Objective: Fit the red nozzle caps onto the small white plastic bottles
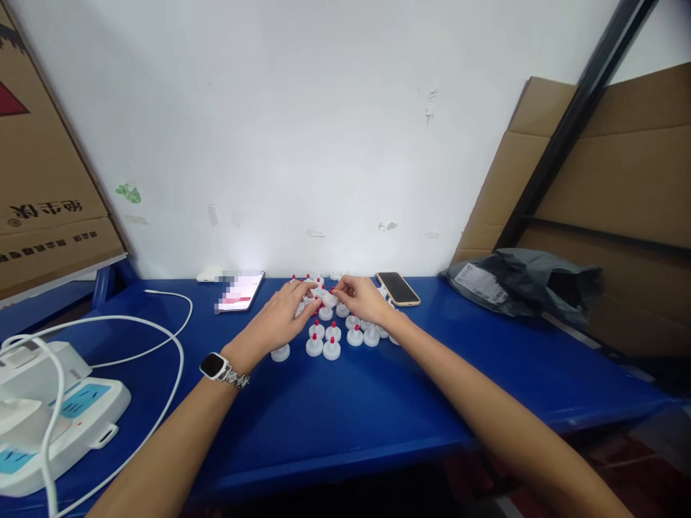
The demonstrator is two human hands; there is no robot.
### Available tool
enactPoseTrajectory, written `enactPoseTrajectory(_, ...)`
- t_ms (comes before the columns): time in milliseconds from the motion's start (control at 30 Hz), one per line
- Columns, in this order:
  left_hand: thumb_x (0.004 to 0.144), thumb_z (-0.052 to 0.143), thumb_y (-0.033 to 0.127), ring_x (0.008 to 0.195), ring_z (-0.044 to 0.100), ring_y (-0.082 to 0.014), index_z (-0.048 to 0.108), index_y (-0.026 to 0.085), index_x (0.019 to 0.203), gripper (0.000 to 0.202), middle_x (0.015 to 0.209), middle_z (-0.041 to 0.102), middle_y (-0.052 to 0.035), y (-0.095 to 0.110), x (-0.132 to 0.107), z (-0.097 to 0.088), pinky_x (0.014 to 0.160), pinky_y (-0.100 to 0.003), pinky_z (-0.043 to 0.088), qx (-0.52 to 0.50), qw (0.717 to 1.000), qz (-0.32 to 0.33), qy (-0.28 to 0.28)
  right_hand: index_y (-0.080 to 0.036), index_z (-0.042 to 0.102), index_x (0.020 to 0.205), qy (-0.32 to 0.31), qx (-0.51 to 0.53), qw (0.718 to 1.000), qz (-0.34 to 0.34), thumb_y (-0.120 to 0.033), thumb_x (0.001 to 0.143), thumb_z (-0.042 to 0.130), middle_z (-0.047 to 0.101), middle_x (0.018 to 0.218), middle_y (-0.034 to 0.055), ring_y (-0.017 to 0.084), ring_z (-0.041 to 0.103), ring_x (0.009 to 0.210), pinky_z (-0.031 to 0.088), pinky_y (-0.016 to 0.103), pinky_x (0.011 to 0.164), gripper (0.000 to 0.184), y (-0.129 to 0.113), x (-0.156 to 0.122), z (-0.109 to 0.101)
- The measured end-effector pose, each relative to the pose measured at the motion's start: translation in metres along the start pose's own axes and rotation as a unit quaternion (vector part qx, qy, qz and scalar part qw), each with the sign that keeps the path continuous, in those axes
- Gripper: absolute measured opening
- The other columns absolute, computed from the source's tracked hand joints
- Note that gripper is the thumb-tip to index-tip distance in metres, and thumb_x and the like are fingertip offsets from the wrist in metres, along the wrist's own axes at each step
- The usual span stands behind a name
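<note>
Several white round nozzle caps, many with red tips, are clustered on the blue table; one red-tipped cap (pixel 332 349) stands upright near the front. My right hand (pixel 363 298) pinches a white nozzle cap (pixel 329 299) at the middle of the cluster, its thumb and forefinger closed on it. Just left of that cap is my left hand (pixel 281 314), its thumb and fingers apart, reaching over the caps. Whether its fingertips touch any cap is unclear. Below the left palm sits another white cap (pixel 280 353). My hands hide part of the cluster.
A lit phone (pixel 241 291) lies behind my left hand, a dark-screened phone (pixel 398 288) behind my right. At left are a white power strip (pixel 102 403) with looping cable and a cardboard box (pixel 48 158). A grey plastic bag (pixel 532 284) lies right, before cardboard (pixel 631 165).
</note>
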State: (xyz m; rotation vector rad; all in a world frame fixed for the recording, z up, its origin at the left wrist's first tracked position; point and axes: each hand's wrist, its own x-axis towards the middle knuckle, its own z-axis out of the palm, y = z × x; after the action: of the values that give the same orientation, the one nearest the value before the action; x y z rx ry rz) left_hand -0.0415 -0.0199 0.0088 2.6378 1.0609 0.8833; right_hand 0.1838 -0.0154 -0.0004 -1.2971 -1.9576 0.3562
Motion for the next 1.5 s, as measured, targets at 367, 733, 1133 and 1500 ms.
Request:
enactPoseTrajectory(367, 0.099, 0.037, 0.036, 0.111, 0.054, -0.0287, 0.06, 0.022, 0.124, 0.037, 0.113, 0.067, -0.0093, 0.006, 0.015, 0.018, 0.096, -0.047, 0.042, 0.082, 0.994, 0.01, -0.074, -0.017, 0.06, 0.078, 0.057, 0.053, 0.996, 0.032, -0.026, 0.085, 0.056, 0.067, 0.07, 0.0014, 0.013, 0.058, 0.062, 0.042, 0.024, 0.06, 0.012, 0.002, 0.007, -0.009)
enactPoseTrajectory(733, 0.097, 0.04, 0.033, 0.088, 0.066, -0.0218, 0.067, 0.024, 0.114, 0.033, 0.097, 0.073, -0.0039, 0.008, 0.005, 0.003, 0.082, -0.036, 0.046, 0.015, 0.997, -0.008, -0.076, -0.016, 0.066, 0.08, -0.058, -0.105, 0.991, -0.055, -0.016, 0.081, 0.058, 0.07, 0.075, 0.0019, 0.013, 0.06, 0.067, 0.038, 0.024, 0.065, 0.008, -0.001, 0.007, -0.005)
enactPoseTrajectory(1133, 0.098, 0.04, 0.033, 0.095, 0.064, -0.0223, 0.067, 0.023, 0.106, 0.031, 0.103, 0.071, -0.0045, 0.012, 0.01, 0.007, 0.084, -0.037, 0.047, 0.013, 0.999, 0.003, -0.043, -0.017, 0.068, 0.107, -0.038, -0.232, 0.969, 0.075, -0.03, 0.088, 0.055, 0.073, 0.088, 0.0073, 0.019, 0.065, 0.083, 0.044, 0.027, 0.073, 0.026, 0.027, 0.065, -0.017)
enactPoseTrajectory(1500, 0.099, 0.039, 0.037, 0.101, 0.061, -0.0236, 0.065, 0.024, 0.109, 0.031, 0.107, 0.069, -0.0042, 0.003, 0.006, 0.007, 0.092, -0.043, 0.044, 0.037, 0.999, -0.007, -0.026, -0.014, 0.07, 0.085, -0.037, -0.227, 0.968, 0.097, -0.007, 0.073, 0.061, 0.072, 0.093, 0.0128, 0.021, 0.066, 0.086, 0.047, 0.026, 0.075, 0.016, 0.047, 0.112, 0.011)
